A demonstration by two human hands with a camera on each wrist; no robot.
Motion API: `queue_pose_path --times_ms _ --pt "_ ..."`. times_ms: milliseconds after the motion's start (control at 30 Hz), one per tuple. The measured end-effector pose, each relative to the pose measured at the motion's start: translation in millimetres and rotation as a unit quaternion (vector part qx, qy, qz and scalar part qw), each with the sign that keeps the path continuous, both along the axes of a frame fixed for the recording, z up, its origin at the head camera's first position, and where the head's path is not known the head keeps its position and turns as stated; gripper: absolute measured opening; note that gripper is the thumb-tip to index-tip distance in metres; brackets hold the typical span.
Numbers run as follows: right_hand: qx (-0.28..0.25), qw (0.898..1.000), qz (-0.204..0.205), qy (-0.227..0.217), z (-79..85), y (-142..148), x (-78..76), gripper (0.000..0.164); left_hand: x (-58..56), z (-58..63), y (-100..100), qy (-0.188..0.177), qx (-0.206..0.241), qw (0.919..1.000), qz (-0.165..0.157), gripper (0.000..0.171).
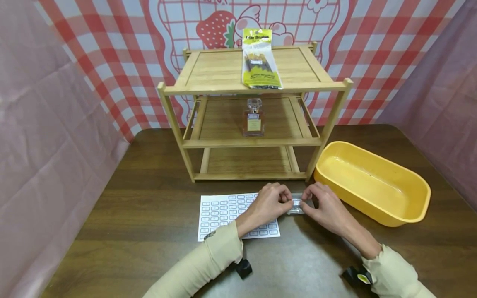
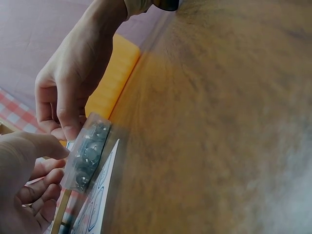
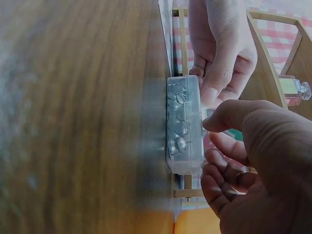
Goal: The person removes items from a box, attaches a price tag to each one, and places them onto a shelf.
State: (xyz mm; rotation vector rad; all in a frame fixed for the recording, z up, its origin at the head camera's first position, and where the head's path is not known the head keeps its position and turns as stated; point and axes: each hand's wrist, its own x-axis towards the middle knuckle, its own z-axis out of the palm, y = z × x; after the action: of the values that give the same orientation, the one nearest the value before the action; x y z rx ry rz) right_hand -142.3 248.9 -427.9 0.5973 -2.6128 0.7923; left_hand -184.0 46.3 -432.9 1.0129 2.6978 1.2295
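A small clear plastic box of metal thumbtacks (image 3: 178, 129) lies on the table, its lid closed. Above the lid, a small white label (image 1: 296, 202) spans the gap between the two hands. My left hand (image 1: 269, 205) pinches one end of it between thumb and curled index finger. The other end is pinched by my right hand (image 1: 328, 207), with its thumb tip close to the lid. Fingers partly hide the label in both wrist views. Under my left forearm lies a white sheet of blue-bordered labels (image 1: 220, 213), with some spots at its upper left bare.
Behind the hands stands a three-tier wooden shelf (image 1: 251, 142). A packet of artist brushes (image 1: 261, 60) lies on its top tier, and a labelled perfume bottle (image 1: 254, 120) stands on the middle one. A yellow plastic basin (image 1: 372, 182) is at the right.
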Motion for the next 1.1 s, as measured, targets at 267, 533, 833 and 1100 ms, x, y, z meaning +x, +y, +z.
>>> queue_pose_path --times_ms 267,533,833,1100 --pt "0.001 1.0 -0.001 -0.009 0.6 0.2 0.3 0.022 0.2 -1.4 -0.1 0.002 -0.003 1.0 0.003 0.005" --pt "0.003 0.999 -0.014 -0.044 3.7 2.1 1.6 0.018 2.1 -0.1 -0.6 0.003 -0.001 1.0 0.003 0.007" --pt "-0.013 0.999 -0.009 -0.035 -0.7 6.6 2.8 0.021 3.4 0.5 -3.4 0.006 0.009 0.9999 0.011 0.011" --pt "-0.013 0.999 -0.009 -0.048 -1.0 11.9 5.8 0.035 4.3 1.2 -11.5 -0.009 0.0 0.9999 0.006 0.029"
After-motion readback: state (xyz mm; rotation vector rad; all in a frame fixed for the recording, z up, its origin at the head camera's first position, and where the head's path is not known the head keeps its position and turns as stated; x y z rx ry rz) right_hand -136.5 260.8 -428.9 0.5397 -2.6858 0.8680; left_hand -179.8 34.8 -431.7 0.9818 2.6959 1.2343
